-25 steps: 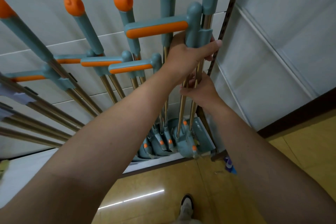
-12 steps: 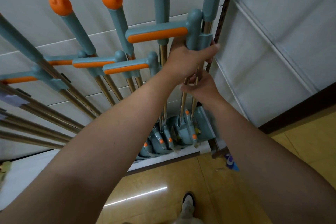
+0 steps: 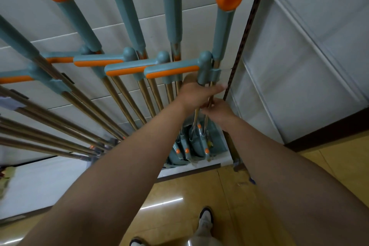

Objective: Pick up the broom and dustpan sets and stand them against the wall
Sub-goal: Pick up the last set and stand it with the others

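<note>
A broom and dustpan set [image 3: 222, 32] with teal grips, an orange cap and metal poles stands upright at the right end of the row, against the white wall [image 3: 199, 16]. My left hand [image 3: 196, 93] is closed around its poles just under the teal clip and the orange-striped dustpan handle [image 3: 171, 70]. My right hand [image 3: 217, 111] grips the same poles a little lower. Its teal dustpan [image 3: 199, 144] rests low on the white ledge. Several other identical sets [image 3: 123, 6] lean on the wall to the left.
A dark perforated metal upright [image 3: 247, 26] runs along the wall corner just right of the held set. White panelled wall [image 3: 299, 66] with a dark skirting lies further right. Below is glossy yellow floor [image 3: 179, 195] with my shoes [image 3: 205, 217].
The held set has gone from near me to upright against the wall beside the others; its orange cap is now in view. Both hands moved away and down with it.
</note>
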`<state>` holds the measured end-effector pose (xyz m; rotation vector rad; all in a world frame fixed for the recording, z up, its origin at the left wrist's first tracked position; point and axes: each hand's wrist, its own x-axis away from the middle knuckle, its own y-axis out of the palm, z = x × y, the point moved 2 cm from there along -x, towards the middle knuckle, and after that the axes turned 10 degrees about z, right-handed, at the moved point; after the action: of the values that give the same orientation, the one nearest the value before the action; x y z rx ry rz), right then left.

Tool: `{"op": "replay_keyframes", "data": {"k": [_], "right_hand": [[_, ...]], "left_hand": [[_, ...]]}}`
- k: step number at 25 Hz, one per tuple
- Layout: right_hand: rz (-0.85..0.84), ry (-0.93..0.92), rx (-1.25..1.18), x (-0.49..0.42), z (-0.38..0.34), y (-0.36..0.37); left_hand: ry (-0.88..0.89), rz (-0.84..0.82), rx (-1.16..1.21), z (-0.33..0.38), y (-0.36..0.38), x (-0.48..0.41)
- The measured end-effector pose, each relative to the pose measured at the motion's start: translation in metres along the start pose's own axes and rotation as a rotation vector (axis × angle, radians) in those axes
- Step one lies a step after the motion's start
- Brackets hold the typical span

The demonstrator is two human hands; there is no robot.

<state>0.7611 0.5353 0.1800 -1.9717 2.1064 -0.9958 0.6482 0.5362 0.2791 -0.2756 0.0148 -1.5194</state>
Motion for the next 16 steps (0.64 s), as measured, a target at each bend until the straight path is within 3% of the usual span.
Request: {"op": "replay_keyframes", "data": {"k": [5, 10, 16], "right_hand": [[0.047, -0.053, 0.315, -0.009, -0.002, 0.017], [0.094, -0.100, 0.450, -0.014, -0.008, 0.032], [0.000, -0.115, 0.483, -0.023, -0.002, 0.035]], "left_hand": [[-0.106, -0.018, -0.206, -0.025, -0.001, -0.006], [-0.295, 0.174, -0.200, -0.024, -0.012, -0.014], [-0.220, 0.182, -0.191, -0.037, -0.015, 0.010]]}}
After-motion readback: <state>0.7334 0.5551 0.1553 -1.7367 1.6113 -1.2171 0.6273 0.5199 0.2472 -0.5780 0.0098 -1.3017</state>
